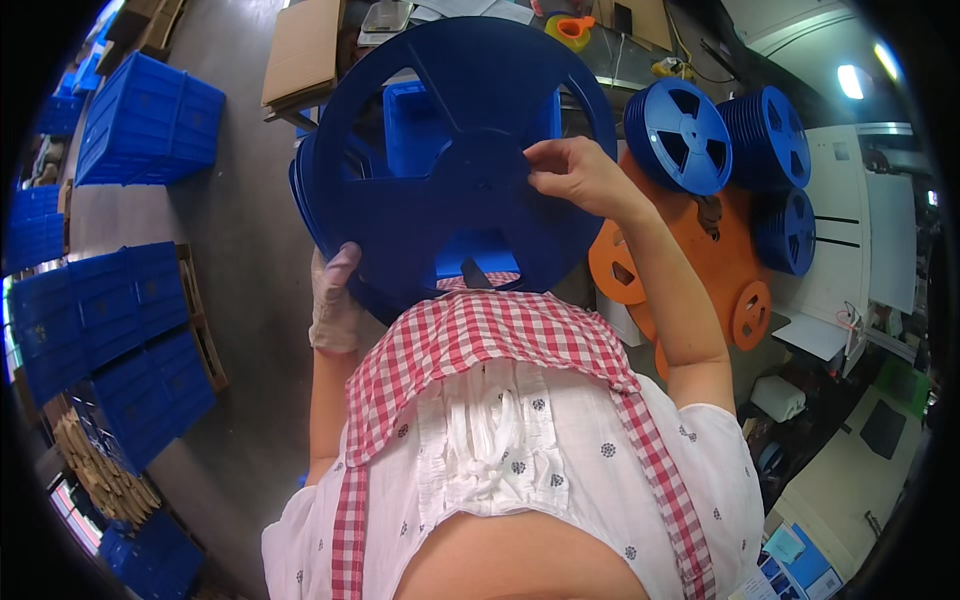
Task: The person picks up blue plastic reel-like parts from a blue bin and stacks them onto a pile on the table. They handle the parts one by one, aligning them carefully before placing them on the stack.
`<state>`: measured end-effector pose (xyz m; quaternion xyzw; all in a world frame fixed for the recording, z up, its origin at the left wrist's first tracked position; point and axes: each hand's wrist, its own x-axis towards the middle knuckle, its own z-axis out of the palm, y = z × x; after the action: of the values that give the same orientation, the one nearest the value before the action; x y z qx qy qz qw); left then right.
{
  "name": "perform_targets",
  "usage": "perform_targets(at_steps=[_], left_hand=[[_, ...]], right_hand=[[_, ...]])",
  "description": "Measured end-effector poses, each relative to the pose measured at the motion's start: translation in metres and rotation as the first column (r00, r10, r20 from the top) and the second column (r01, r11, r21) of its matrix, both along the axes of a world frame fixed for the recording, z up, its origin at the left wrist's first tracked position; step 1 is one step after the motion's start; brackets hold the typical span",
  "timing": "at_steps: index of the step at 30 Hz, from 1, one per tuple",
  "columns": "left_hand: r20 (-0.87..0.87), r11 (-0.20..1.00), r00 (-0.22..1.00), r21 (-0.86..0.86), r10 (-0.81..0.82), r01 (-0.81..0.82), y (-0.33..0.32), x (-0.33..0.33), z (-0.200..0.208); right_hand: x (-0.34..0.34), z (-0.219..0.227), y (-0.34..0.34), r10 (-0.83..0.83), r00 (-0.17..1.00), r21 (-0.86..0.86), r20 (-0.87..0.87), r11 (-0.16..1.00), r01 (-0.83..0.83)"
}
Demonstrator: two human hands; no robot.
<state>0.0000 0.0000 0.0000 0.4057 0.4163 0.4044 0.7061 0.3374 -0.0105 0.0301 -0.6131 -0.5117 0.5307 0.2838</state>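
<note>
Large reel: a big dark-blue spoked plastic reel is held up on edge in front of the person's chest, its flat face turned toward the camera, filling the upper middle of the view.
Left hand: the left hand, in a thin pale glove, sits at the reel's lower left rim, fingers wrapped behind the edge and closed on it, bearing it from below.
Right hand: the right hand is bare, at the reel's face just right of the hub; the fingertips pinch narrowly at something on the surface there. What lies between them is too small to tell.
Behind the reel: more blue shows at the left rim, so a second reel may sit behind the first; cannot tell for certain. A blue crate shows through the spoke openings.
Clothing: a red-and-white checked apron over a white dotted blouse, directly under the reel.
Right side: a stack of smaller blue reels stands near orange reels, beside a white bench.
Left side: blue crates stand in rows on the grey floor, well apart from the hands.
Top: flat cardboard lies beyond the reel.
</note>
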Motion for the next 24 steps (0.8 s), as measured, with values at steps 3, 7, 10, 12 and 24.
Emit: perform_targets(at_steps=[3, 7, 10, 12, 24], left_hand=[[-0.005, 1.0, 1.0, 0.001, 0.003, -0.003, 0.0, -0.002, -0.001], [-0.014, 1.0, 1.0, 0.022, -0.016, 0.017, 0.002, -0.012, -0.012], [-0.028, 1.0, 0.999, -0.007, -0.026, 0.026, 0.002, -0.01, -0.007], [-0.019, 0.999, 1.0, -0.025, -0.021, 0.021, 0.003, -0.009, -0.006], [-0.127, 0.943, 0.989, -0.312, 0.078, -0.114, 0.021, 0.001, -0.032]], right_hand=[[-0.001, -0.005, -0.002, -0.009, 0.999, 0.007, -0.037, 1.0, 0.01], [-0.005, 0.0, -0.002, -0.01, 1.0, 0.002, 0.0, 1.0, 0.01], [-0.001, 0.003, -0.003, 0.037, 0.999, -0.009, 0.016, 0.999, -0.037], [0.001, 0.009, -0.002, 0.043, 0.999, 0.07, -0.02, 0.997, -0.041], [0.046, -0.062, -0.056, -0.458, 0.761, -0.085, -0.461, 0.876, 0.475]])
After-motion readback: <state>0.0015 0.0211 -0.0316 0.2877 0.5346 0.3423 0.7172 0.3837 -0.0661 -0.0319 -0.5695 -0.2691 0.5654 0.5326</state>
